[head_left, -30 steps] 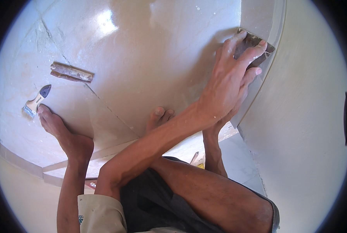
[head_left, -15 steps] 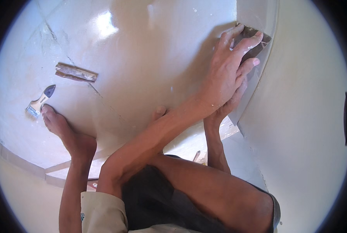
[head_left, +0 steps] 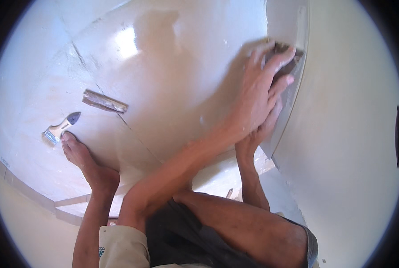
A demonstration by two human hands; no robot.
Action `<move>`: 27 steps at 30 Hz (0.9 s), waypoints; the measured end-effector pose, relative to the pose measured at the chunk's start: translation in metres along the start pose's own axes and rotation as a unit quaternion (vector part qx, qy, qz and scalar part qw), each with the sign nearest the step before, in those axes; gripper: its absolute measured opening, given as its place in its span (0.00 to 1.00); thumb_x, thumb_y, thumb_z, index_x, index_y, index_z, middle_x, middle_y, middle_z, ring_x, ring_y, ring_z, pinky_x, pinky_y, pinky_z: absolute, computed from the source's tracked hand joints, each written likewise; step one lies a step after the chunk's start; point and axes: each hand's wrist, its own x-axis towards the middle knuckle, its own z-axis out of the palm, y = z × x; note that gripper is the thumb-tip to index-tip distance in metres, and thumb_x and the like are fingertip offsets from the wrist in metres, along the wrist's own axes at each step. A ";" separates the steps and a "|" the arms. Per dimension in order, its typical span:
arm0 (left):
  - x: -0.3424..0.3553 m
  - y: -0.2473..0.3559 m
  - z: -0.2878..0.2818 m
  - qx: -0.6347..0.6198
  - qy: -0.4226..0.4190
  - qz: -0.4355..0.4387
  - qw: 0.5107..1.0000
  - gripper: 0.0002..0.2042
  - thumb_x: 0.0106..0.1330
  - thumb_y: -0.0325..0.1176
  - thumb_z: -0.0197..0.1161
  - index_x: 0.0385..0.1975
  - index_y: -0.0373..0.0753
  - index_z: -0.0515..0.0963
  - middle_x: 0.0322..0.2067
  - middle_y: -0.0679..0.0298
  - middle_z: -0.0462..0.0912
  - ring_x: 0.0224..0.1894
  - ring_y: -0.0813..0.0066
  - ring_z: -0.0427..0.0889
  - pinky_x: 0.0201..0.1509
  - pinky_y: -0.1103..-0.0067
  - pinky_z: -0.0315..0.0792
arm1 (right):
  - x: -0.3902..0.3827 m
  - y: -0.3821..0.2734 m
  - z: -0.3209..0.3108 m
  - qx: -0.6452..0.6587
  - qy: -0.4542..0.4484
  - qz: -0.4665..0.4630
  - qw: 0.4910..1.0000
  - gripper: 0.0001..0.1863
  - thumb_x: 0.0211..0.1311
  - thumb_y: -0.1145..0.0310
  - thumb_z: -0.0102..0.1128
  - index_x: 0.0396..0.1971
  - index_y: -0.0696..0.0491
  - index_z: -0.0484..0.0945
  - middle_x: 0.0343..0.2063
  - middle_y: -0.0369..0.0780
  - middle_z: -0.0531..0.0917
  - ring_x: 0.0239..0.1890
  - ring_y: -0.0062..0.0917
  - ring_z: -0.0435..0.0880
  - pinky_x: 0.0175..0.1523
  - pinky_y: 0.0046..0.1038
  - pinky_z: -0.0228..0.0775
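Note:
My left hand [head_left: 258, 91] reaches across to the strip of tile along the right wall's base. Its fingers are stretched and apart, the tips at a dark brown flat patch [head_left: 290, 67] in that strip; whether this is a loose piece or a recess I cannot tell. Below it, my right hand [head_left: 271, 121] is mostly hidden behind the left one, close against the grey base tile [head_left: 286, 20]. What the right fingers do is covered. Pale dust or paste marks the left fingers.
A flat paintbrush [head_left: 62, 128] lies by my bare foot [head_left: 85, 158] on the pale glossy floor [head_left: 163, 111]. Nearby lies a short, smeared brown strip [head_left: 104, 102]. The cream wall [head_left: 342, 134] rises close on the right. A tiled step edge [head_left: 74, 200] runs at lower left.
The view has shifted, so the brush and the brown strip appear lower and farther right. Both hands stay at the base tile, with only slight movement of the left fingers.

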 end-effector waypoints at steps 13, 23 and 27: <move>0.007 0.015 -0.008 0.059 -0.001 0.007 0.998 0.24 0.76 0.35 0.65 0.70 0.43 0.75 0.67 0.43 0.71 0.67 0.41 0.73 0.71 0.59 0.70 | 0.010 -0.009 0.007 0.003 -0.008 0.011 1.000 0.29 0.81 0.61 0.58 0.71 0.62 0.63 0.64 0.46 0.71 0.68 0.34 0.71 0.72 0.36 0.60; 0.035 0.014 -0.012 0.020 0.014 0.010 1.000 0.24 0.76 0.37 0.66 0.70 0.44 0.75 0.68 0.45 0.70 0.68 0.43 0.73 0.71 0.59 0.69 | 0.036 -0.024 0.014 0.006 -0.014 0.002 1.000 0.30 0.81 0.62 0.57 0.72 0.63 0.63 0.66 0.46 0.71 0.69 0.35 0.71 0.74 0.36 0.58; 0.040 0.018 -0.018 -0.018 0.001 -0.023 1.000 0.23 0.76 0.37 0.66 0.69 0.45 0.75 0.68 0.44 0.70 0.69 0.43 0.72 0.71 0.59 0.70 | 0.037 -0.012 0.015 0.034 -0.027 -0.009 0.999 0.31 0.81 0.61 0.56 0.73 0.63 0.62 0.66 0.47 0.71 0.71 0.37 0.70 0.75 0.37 0.58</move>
